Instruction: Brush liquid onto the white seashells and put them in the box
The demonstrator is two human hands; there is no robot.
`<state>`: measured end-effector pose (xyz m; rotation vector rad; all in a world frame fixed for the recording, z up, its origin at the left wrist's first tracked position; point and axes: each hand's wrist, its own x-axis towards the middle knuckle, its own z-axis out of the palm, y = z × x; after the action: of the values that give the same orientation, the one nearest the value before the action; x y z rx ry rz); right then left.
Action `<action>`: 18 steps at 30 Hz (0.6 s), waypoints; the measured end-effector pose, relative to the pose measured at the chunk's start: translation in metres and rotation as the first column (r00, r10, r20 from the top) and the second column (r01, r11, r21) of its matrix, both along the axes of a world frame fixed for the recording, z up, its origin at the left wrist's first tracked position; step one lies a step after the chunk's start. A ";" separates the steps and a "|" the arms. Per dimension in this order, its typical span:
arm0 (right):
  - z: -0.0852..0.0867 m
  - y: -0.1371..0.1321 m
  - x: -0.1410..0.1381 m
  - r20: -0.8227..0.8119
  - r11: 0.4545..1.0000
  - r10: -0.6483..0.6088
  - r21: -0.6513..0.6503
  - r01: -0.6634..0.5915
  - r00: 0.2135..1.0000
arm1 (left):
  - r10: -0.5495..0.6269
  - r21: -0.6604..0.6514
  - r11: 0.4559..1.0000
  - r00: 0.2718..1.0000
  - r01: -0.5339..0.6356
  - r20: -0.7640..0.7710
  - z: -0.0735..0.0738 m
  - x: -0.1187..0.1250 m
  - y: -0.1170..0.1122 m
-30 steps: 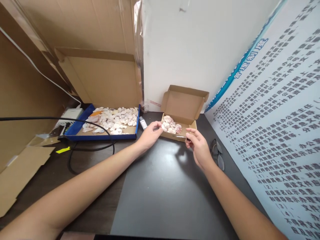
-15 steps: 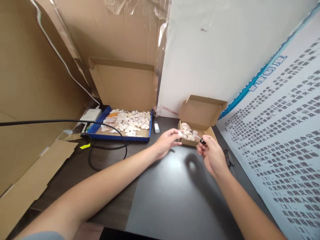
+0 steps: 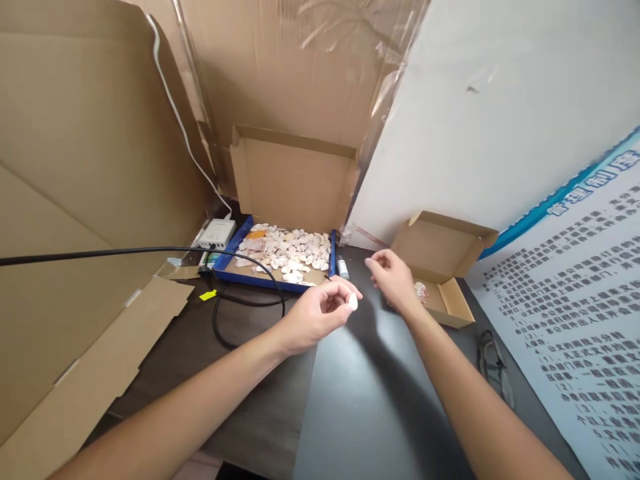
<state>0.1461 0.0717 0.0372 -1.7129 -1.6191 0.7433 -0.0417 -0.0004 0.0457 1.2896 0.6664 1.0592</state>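
Left hand (image 3: 320, 313) pinching a small white oval shell (image 3: 353, 302), long axis upright; right hand (image 3: 395, 280) loosely curled, contents indiscernible; poster text unreadable

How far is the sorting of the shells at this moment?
A few shells already lie in the small cardboard box. The left hand pinches one white shell above the table. The right hand hovers by the box; whether it holds anything is unclear. Many shells remain in the blue tray.

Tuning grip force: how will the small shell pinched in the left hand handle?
The shell is tiny, held by fingertips of the left hand, so probably very light. It looks thin and smooth: likely brittle and a bit slippery. Being flattish, it should slide rather than roll.
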 end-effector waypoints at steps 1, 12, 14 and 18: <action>-0.003 0.015 -0.007 0.076 1.000 -0.012 -0.002 0.012 0.997 | -0.019 -0.002 1.000 0.999 0.019 -0.027 -0.001 -0.006 -0.001; -0.030 0.043 -0.029 0.348 1.000 -0.019 -0.010 0.024 0.937 | -0.127 -0.033 0.992 0.988 0.125 -0.086 -0.022 -0.021 -0.001; -0.034 0.038 -0.026 0.330 0.996 -0.080 0.057 0.065 0.941 | -0.128 -0.034 0.991 0.988 0.126 -0.089 -0.025 -0.020 -0.001; -0.043 0.033 -0.024 0.281 0.987 -0.110 0.144 0.072 0.953 | -0.142 -0.030 0.990 0.986 0.140 -0.089 -0.029 -0.017 0.000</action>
<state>0.1221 0.1047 -0.0062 -1.8492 -1.7243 0.3431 -0.0591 -0.0007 0.0169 1.3503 0.6437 0.8793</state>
